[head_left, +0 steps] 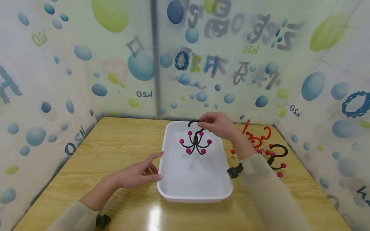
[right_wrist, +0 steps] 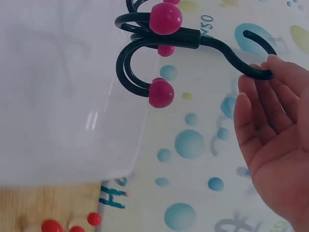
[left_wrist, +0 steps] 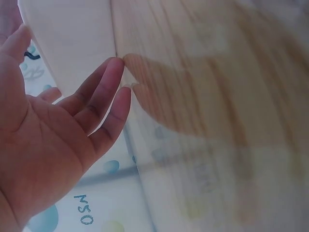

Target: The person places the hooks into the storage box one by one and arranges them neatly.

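Dial centred on the tray, as the head view shows it; noted left to right.

Sleeves (head_left: pixel 72 218): two, pale. Dark wrist devices (head_left: pixel 103 220): two, one per wrist.

Left hand (head_left: pixel 136 175): one, at 9 o'clock, forearm entering from 8. Fingers loosely extended, thumb well apart from the forefinger, nothing gripped; fingertips at the tray's left rim.

White tray (head_left: pixel 193 184): one, on a wood-grain table (head_left: pixel 124 138).

Black hook in hand (head_left: pixel 195 140): one, six magenta balls (head_left: pixel 209 141) counted on its curled arms. Hangs upright over the tray, toward 12 o'clock, balls below, crook above.

Right hand (head_left: pixel 221 125): one, at 1 o'clock, forearm from 4, reaching across the tray's right side. Thumb and fingertips pinch the crook; fingers narrow there, palm free of the hook in the right wrist view.

Pile at 2 to 3 o'clock, on the table: second black hook (head_left: pixel 270 160), one, at least two magenta balls; red hooks (head_left: pixel 269 133), overlapping and partly behind the forearm, number cannot be told.
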{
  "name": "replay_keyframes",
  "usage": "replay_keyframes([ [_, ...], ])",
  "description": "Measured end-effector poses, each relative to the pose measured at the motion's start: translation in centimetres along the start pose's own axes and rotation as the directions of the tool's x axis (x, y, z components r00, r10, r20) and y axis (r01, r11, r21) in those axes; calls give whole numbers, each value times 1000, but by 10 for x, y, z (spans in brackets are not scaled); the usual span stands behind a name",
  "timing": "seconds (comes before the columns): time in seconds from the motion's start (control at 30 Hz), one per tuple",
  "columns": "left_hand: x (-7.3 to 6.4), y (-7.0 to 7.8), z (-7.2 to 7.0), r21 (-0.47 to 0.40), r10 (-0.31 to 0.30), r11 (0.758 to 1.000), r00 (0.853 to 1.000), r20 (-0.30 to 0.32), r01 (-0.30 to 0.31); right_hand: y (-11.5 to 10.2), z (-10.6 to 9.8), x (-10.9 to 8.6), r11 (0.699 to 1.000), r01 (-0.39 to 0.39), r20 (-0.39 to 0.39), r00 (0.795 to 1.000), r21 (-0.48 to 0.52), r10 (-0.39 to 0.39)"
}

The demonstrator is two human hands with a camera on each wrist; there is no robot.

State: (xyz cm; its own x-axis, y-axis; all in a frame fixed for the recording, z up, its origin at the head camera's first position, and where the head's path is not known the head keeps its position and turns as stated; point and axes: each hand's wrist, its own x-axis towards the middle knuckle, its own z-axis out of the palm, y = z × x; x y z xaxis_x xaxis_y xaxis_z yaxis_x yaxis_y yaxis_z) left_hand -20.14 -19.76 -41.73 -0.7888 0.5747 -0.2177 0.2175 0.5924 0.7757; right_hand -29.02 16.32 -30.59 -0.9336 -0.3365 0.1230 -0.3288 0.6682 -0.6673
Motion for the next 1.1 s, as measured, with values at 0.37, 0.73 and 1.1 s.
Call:
replay_keyframes([
  [0.37,2,2,1,10,-11,1000,1000,-4,11,-5,35,39,994,-91,54,995,65,88],
  [0.73,0,3,0,2,-17,1000,1000,2,17,13,56,46,984,-161,26,987,82,159],
  [1.1,1,0,0,-1,-27,1000,1000,1,27,16,62,47,984,-152,15,988,88,152],
])
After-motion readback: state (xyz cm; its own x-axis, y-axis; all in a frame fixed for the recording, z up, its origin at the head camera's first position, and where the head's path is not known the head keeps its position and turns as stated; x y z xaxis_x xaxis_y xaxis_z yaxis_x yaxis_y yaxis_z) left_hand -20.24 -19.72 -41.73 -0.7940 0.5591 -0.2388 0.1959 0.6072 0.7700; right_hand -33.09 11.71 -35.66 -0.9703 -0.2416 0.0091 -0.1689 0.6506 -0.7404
